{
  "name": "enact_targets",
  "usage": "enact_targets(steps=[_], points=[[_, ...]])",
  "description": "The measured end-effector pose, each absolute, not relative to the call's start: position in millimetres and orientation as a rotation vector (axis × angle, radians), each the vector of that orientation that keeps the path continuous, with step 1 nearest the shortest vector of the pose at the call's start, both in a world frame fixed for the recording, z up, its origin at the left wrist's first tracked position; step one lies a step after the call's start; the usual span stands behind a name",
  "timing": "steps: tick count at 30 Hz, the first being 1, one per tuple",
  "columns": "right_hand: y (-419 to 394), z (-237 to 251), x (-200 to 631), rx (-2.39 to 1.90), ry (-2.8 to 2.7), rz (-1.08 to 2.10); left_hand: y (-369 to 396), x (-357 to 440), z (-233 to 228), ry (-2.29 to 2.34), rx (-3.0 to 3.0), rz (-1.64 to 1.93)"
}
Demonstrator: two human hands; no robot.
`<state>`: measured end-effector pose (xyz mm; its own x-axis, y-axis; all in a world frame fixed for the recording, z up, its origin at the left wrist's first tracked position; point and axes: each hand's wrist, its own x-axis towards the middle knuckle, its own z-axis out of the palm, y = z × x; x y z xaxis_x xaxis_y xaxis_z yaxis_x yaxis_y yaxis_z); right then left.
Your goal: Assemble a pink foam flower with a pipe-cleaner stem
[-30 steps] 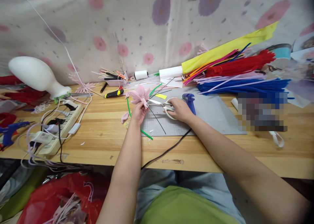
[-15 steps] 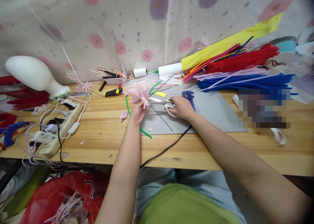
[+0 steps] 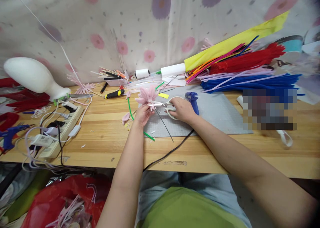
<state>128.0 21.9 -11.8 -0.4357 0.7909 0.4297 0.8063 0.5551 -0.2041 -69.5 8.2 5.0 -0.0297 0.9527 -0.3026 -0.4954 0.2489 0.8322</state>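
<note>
Far L, a white bulb-shaped form (image 3: 27,75) is resting on the wood table (image 3: 100,154), w/ a power strip (image 3: 65,131) & tangled cords nearer me; below the edge, a red bag (image 3: 45,201) is holding scraps. Behind it all, a flower-print curtain (image 3: 125,18) is hanging. A yellow/black cutter (image 3: 114,94) is lying next. My L hand (image 3: 144,115) is pinching the pink flower (image 3: 147,95) at its base, nr the grey mat (image 3: 217,118)'s L edge. My R hand (image 3: 182,110) is gripping scissors (image 3: 164,105) by the handles, blades at the flower's base. Farther R, a blue glue gun (image 3: 192,103) is lying on the mat, then red stems (image 3: 247,61) & blue stems (image 3: 250,84) are lying bunched toward the back.
</note>
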Motion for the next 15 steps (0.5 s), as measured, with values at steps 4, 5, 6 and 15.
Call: enact_targets(steps=[4, 5, 6, 15], points=[[19.5, -12.3, 121.1, -1.371, -2.306, -0.071, 7.3, -66.1, 4.9, 1.039, 0.600, 1.264], [18.7, -12.4, 120.0, -1.394, -2.312, -0.074, 7.4, -65.8, 4.9, 1.040, 0.603, 1.266], [18.0, -12.4, 119.3, -1.415, -2.318, -0.076, 7.4, -65.7, 4.8, 1.040, 0.607, 1.267], [17.2, -11.3, 120.3, -1.503, -2.357, -0.038, 8.7, -67.5, 1.6, 1.035, 0.580, 1.275]])
